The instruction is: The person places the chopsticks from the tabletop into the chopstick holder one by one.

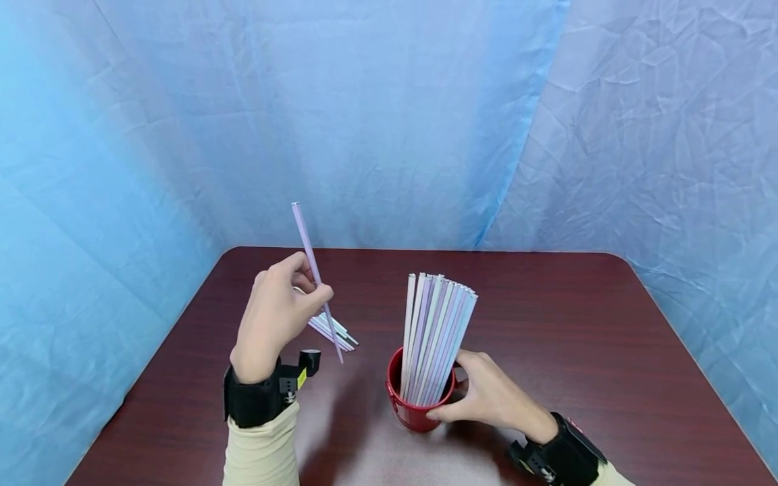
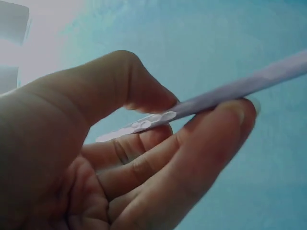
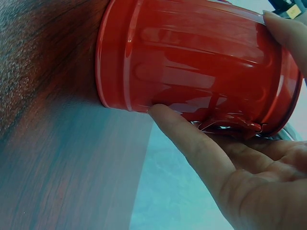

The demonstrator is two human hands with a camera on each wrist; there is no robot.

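Red metal cup (image 1: 413,405), packed with pastel straws (image 1: 434,337), is gripped by the right hand (image 1: 489,395) on the table (image 1: 577,324), while the left hand (image 1: 276,317) pinches one lilac straw (image 1: 313,270) aloft, likely mid-transfer toward the loose straws (image 1: 334,332).

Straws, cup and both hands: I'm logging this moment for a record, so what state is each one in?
Single straw: lifted off the table, tilted, pinched by the left hand.
Loose straws: lying flat on the table, just beyond the left hand.
Bundle of straws: standing upright in the red cup.
Red cup: upright on the table, held at its side by the right hand.
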